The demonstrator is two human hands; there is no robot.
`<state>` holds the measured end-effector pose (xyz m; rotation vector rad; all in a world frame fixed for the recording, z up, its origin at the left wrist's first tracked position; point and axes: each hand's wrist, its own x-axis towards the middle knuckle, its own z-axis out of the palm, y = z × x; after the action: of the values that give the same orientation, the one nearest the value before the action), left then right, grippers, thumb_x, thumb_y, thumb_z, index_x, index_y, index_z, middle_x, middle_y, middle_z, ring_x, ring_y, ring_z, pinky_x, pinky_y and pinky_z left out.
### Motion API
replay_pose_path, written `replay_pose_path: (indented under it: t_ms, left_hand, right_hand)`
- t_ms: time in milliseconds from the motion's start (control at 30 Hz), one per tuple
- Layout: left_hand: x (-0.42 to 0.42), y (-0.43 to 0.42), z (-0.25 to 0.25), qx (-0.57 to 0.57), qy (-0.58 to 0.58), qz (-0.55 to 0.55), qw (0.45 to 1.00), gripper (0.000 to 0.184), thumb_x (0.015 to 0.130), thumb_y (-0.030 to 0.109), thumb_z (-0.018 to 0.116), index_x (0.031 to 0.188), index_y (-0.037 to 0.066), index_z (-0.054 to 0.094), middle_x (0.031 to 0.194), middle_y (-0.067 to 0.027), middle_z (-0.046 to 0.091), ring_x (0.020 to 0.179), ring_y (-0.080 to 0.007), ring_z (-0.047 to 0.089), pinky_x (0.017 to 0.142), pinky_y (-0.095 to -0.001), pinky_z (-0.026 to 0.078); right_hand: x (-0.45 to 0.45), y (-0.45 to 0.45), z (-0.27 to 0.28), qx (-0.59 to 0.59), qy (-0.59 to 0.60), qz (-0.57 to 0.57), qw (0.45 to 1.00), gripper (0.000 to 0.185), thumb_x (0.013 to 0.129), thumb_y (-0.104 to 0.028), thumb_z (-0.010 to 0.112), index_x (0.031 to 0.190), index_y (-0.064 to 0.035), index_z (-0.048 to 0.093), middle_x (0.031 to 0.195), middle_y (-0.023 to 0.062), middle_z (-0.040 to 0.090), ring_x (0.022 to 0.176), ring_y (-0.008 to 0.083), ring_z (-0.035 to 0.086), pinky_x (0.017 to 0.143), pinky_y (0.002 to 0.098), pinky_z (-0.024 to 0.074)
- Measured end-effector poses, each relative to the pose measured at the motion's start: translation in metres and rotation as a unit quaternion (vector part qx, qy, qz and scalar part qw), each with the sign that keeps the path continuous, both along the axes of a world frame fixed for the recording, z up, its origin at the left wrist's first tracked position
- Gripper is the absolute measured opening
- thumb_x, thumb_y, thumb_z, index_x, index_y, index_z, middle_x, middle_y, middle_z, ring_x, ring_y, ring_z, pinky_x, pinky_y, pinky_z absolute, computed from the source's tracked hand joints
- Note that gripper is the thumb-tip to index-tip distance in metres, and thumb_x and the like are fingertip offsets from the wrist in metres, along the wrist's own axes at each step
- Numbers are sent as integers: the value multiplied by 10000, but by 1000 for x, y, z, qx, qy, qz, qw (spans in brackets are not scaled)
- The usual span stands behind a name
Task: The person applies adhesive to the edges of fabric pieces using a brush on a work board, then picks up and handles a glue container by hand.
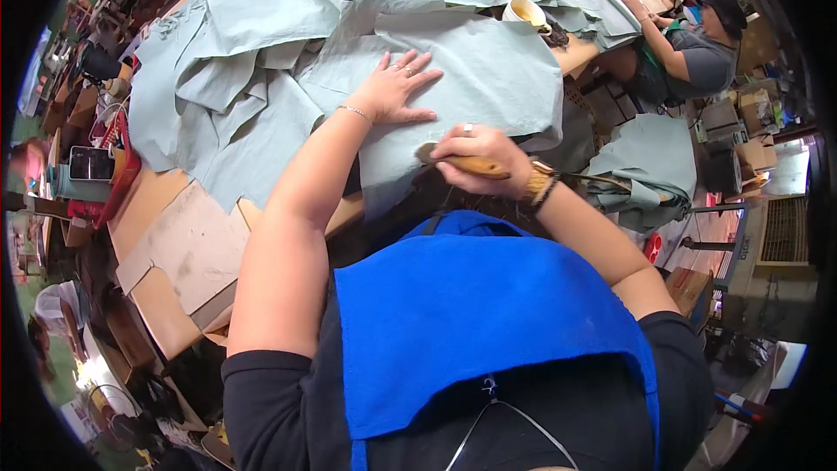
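Note:
My left hand [399,90] lies flat with fingers spread on a pale grey-green leather sheet [488,70], pressing it to the table. In my right hand [488,157] is a brush [475,166] with a wooden handle, gripped between thumb and fingers. Its pale head, slightly blurred, points left and meets the sheet near the table's front edge. More crumpled sheets [227,96] of the same colour are heaped to the left and behind. A white bowl [524,11] with something yellowish inside stands beyond the sheet.
At the right, a person [697,48] in a dark cap works at the same table. A pile of similar sheets [649,170] hangs low on my right. Grey-white board [196,244] covers the table's left corner. A phone-like device [91,163] sits at far left.

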<state>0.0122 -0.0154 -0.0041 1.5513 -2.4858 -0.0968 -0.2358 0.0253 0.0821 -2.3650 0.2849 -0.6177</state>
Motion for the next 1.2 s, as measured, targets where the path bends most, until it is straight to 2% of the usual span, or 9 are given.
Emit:
replay_pose_path:
  t_ms: [233, 367, 533, 833, 933, 1000, 1100, 1167, 1200]
  left_hand:
    - [1, 1, -5, -15, 16, 79, 997, 876, 844, 731, 491, 1500, 162, 375, 1584, -157, 275, 1474, -353, 218, 1162, -613, 154]
    - [-4, 7, -1, 1, 24, 171, 985, 890, 868, 702, 472, 1493, 76, 368, 1575, -188, 278, 1477, -341, 204, 1159, -615, 152]
    - [-6, 6, 8, -18, 94, 192, 977, 372, 933, 422, 582, 1205, 173, 636, 1347, -81, 582, 1281, -274, 504, 1069, -631, 311]
    - [10, -64, 67, -73, 299, 203, 929, 304, 983, 321, 498, 1058, 38, 576, 907, -232, 647, 892, -394, 635, 778, -495, 495]
    - [71, -98, 157, -88, 480, 286, 825, 380, 976, 336, 496, 1010, -15, 638, 906, -145, 648, 782, -253, 575, 724, -426, 472]
    - [152, -112, 195, -98, 649, 191, 730, 356, 992, 328, 487, 960, 17, 657, 868, -56, 630, 705, -133, 536, 636, -324, 465]
    - [194, -58, 247, -259, 596, 270, 711, 338, 1013, 249, 422, 973, 6, 653, 809, -57, 596, 696, -167, 582, 653, -319, 489]
    - [246, -44, 218, -397, 439, 300, 748, 364, 1026, 251, 421, 1135, -54, 588, 1057, -157, 608, 936, -233, 595, 844, -342, 480]
    - [212, -19, 219, -360, 541, 359, 670, 419, 1036, 272, 434, 1236, -80, 542, 1186, -207, 597, 1055, -274, 587, 950, -355, 454]
  right_hand:
    - [-24, -14, -4, -9, 90, 25, 996, 118, 761, -113, 696, 867, -79, 657, 856, 124, 635, 814, 329, 638, 751, 404, 529]
    - [2, -1, -13, 25, -42, 40, 998, 127, 760, -99, 695, 879, -88, 654, 865, 111, 634, 823, 319, 642, 754, 396, 532]
    - [-17, -11, -8, 54, 49, 55, 996, 90, 777, -93, 690, 861, -71, 665, 857, 93, 649, 801, 269, 647, 741, 347, 523]
    - [-125, -41, 30, 142, -76, -301, 940, 116, 855, -113, 692, 936, -36, 725, 850, 39, 693, 798, 104, 633, 722, 261, 508]
    - [-147, -52, 39, 118, -125, -361, 917, 130, 897, -135, 682, 984, -43, 716, 886, -3, 691, 801, 56, 607, 729, 223, 494]
    - [-161, -60, 38, 184, -166, -388, 888, 155, 915, -147, 673, 1014, -31, 702, 887, -4, 689, 817, 51, 616, 735, 215, 495]
    - [-177, -80, 25, 157, -214, -401, 877, 167, 923, -150, 678, 1029, -23, 700, 886, -12, 684, 818, 49, 619, 727, 208, 494]
    - [-186, -99, 15, 139, -220, -411, 873, 189, 920, -181, 695, 1021, -22, 708, 882, -11, 685, 810, 49, 621, 711, 214, 495]
    - [-188, -110, 10, 131, -224, -413, 873, 203, 918, -200, 701, 1020, -24, 712, 877, -7, 688, 803, 50, 622, 702, 218, 495]
